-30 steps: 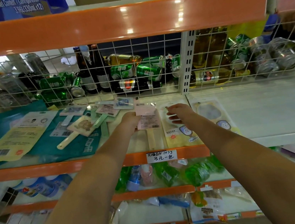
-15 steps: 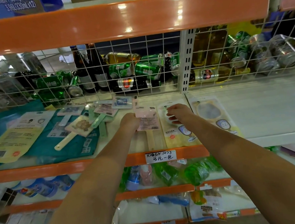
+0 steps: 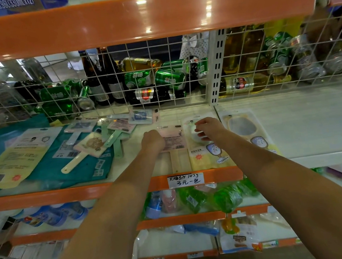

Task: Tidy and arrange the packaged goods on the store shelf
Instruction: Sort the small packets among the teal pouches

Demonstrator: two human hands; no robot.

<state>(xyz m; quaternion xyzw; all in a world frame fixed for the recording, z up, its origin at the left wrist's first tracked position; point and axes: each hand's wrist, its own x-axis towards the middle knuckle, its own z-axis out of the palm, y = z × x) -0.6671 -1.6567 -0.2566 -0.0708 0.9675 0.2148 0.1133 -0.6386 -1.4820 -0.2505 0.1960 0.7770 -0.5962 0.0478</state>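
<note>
On the white middle shelf (image 3: 299, 126), a pink handled package (image 3: 172, 139) lies flat at the centre. My left hand (image 3: 153, 141) is closed on its left edge. Beside it on the right lies a yellow-and-white carded package (image 3: 207, 157) with a rabbit print. My right hand (image 3: 209, 127) rests on its upper part, thumb and fingers pinched around the white round piece. A second package of the same kind (image 3: 243, 128) lies further right, apart from my hands.
A loose pile of pastel handled packages (image 3: 94, 143) and flat teal bags (image 3: 47, 166) with a pale yellow bag (image 3: 13, 166) fills the shelf's left. A wire mesh (image 3: 159, 77) backs the shelf, with cans and bottles behind. Lower shelves hold green and blue packs.
My left hand has lowered the pink package from a slight tilt to flat on the shelf, next to the yellow package. My right hand has stayed on the yellow package.
</note>
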